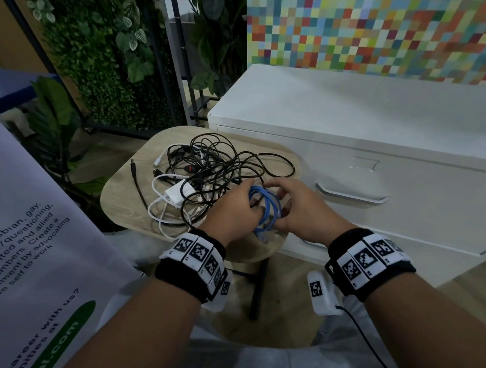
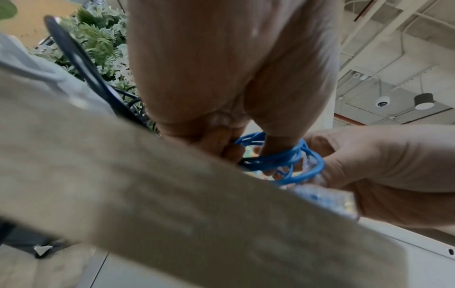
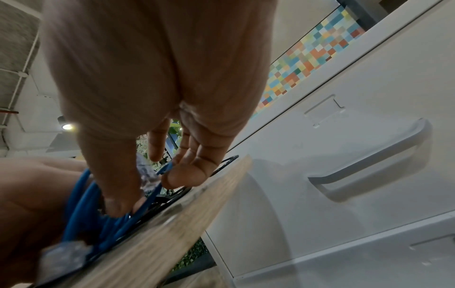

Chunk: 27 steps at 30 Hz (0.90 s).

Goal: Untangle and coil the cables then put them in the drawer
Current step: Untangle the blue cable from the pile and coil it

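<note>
A blue cable [image 1: 269,208] is wound into a small coil at the near right edge of the round wooden stool [image 1: 122,191]. My left hand [image 1: 237,209] holds the coil, its loops running round the fingers [image 2: 278,144]. My right hand [image 1: 294,206] pinches the coil's loose end, a clear plug [image 3: 147,175], between thumb and fingers. Another clear plug [image 2: 327,200] hangs at the stool's edge. Behind my hands lies a tangle of black cables [image 1: 223,168] mixed with white cables and a white adapter [image 1: 177,193]. The white drawer [image 1: 408,202] to the right is closed.
The white cabinet [image 1: 345,103] stands right of the stool, its handle [image 1: 353,195] close to my right hand. A printed banner [image 1: 26,239] stands at the left. Plants [image 1: 100,64] and a coloured mosaic wall [image 1: 368,19] fill the back.
</note>
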Motion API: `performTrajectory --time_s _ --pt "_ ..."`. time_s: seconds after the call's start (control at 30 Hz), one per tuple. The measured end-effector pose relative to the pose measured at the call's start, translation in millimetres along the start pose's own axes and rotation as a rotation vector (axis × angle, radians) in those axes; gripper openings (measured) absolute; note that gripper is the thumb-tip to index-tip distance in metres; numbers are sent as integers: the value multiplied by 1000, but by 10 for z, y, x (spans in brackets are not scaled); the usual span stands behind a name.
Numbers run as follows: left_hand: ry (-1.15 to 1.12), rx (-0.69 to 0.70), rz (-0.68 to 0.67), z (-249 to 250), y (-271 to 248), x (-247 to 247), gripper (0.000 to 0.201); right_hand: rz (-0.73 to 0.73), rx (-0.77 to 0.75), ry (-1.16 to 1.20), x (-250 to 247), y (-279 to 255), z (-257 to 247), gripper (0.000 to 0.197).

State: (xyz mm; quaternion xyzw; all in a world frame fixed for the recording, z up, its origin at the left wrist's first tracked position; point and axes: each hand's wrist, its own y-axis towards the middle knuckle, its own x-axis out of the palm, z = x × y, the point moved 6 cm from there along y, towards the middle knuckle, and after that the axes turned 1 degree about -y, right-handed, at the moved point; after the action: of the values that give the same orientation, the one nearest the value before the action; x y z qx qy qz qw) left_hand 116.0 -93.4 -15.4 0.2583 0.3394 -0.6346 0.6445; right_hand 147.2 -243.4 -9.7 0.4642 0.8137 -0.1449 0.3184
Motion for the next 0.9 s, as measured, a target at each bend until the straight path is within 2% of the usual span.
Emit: performTrajectory --time_s 0.23,0.3,0.4,0.5,0.57,0.63,0.7,0.77,0.83,0.9 --pt "45 28 186 2 -86 -102 32 -50 86 172 7 14 78 85" --pt "69 47 238 2 -123 -153 24 -83 105 315 -8 4 68 81" --pt "-47 70 257 -25 -150 -225 16 -127 111 582 -9 -13 21 75" --pt "-186 74 268 -19 -186 -322 16 -168 135 896 -28 -14 -24 64" --pt "-186 97 284 23 -226 -383 15 -196 161 996 -49 -17 -87 60" --pt "-175 128 288 64 -251 -411 14 -204 145 947 -51 -15 -168 53" --pt "-185 164 294 88 -253 -417 20 -187 113 774 -20 -6 -245 47" --pt "-241 197 318 100 -256 -430 24 -143 83 646 6 25 -288 50" --pt "-419 218 331 101 -264 -450 27 -88 75 686 12 56 -304 52" --pt "-695 182 312 86 -270 -457 29 -46 77 805 8 74 -292 47"
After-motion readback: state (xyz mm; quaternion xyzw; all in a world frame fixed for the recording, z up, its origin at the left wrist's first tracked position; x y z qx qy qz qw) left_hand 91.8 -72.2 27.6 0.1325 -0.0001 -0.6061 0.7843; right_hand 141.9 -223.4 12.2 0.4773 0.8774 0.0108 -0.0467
